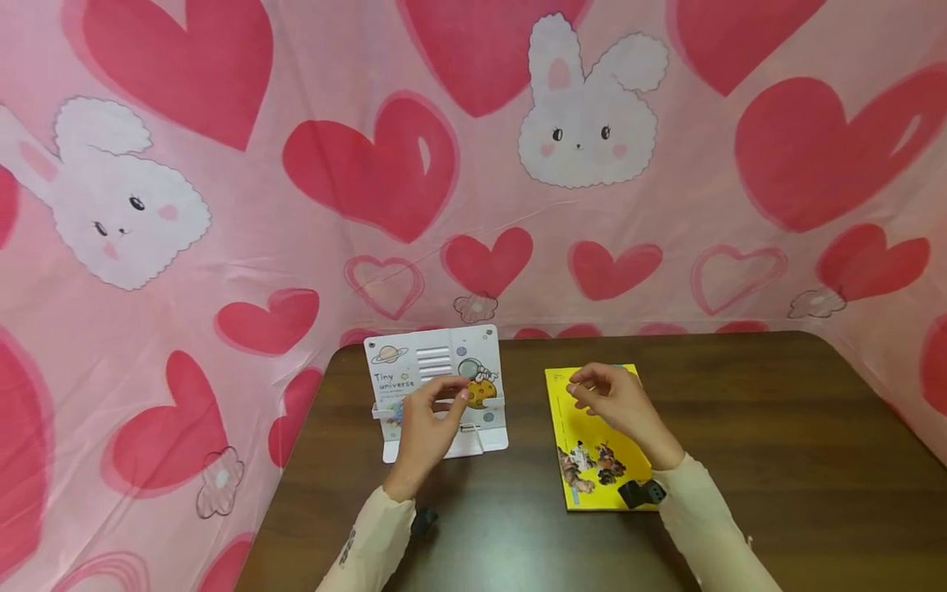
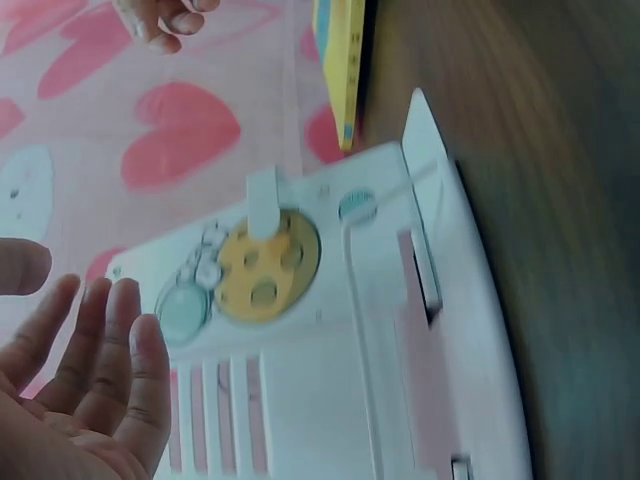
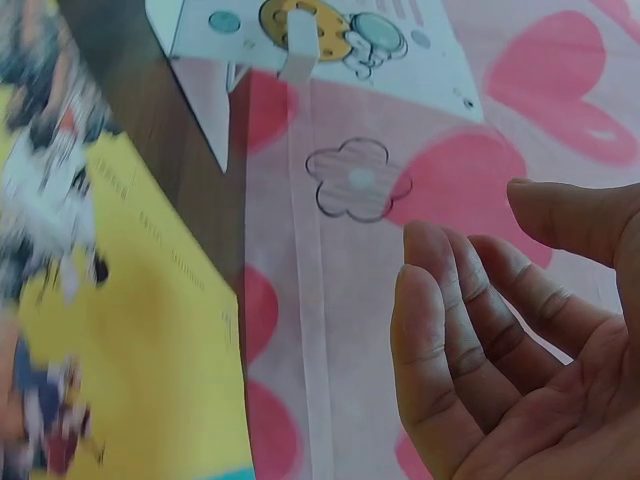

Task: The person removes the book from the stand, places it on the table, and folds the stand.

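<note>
A white book stand (image 1: 436, 349) printed with "Tiny universe", a planet and an astronaut stands upright on the left of the table. In front of it hovers my left hand (image 1: 429, 427), fingers loosely bent and nothing between them; the left wrist view shows its palm beside the stand's slots (image 2: 215, 415). A yellow book (image 1: 592, 436) with pictures of figures lies flat to the right of the stand. Above that book is my right hand (image 1: 614, 403), its fingers relaxed and thumb apart, holding nothing. The stand's small white clip (image 2: 264, 205) shows in the left wrist view.
The dark wooden table (image 1: 777, 436) extends to the right of the book. Behind it hangs a pink cloth (image 1: 503, 205) with red hearts and white rabbits. A black wrist camera (image 1: 642, 493) sits on the right wrist, over the book's lower edge.
</note>
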Motion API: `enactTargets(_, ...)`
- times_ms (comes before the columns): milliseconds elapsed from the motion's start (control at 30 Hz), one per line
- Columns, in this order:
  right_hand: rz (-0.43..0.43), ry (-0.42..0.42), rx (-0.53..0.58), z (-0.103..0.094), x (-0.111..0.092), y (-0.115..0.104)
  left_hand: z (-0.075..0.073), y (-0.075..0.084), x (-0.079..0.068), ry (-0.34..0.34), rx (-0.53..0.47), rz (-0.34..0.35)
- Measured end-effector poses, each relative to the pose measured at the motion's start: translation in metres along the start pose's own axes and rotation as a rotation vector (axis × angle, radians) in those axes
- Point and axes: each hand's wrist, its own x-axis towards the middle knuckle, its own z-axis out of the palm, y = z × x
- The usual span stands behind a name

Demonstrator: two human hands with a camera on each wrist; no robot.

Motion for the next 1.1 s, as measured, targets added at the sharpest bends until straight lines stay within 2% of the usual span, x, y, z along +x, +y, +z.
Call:
enactTargets(133,-0.012,-0.008,0.028,0.01,0.005,-0.002,-0.013,-0.006,0.0,0.068,0.028,0.022)
enactTargets(300,-0.029,-0.003,0.061,0.021,0.013,-0.005,-0.031,-0.013,0.004,0.148,0.06,0.009)
enactTargets(600,0.017,-0.01,0.098,0.042,0.025,-0.011,-0.056,-0.024,0.01,0.287,0.018,0.027)
enactTargets(900,0.048,0.029,0.173,0.065,0.04,-0.015,-0.075,-0.031,0.016,0.349,0.021,-0.023)
enactTargets(1100,0.086,0.055,0.188,0.08,0.046,-0.019,-0.083,-0.044,0.017,0.398,0.026,-0.063)
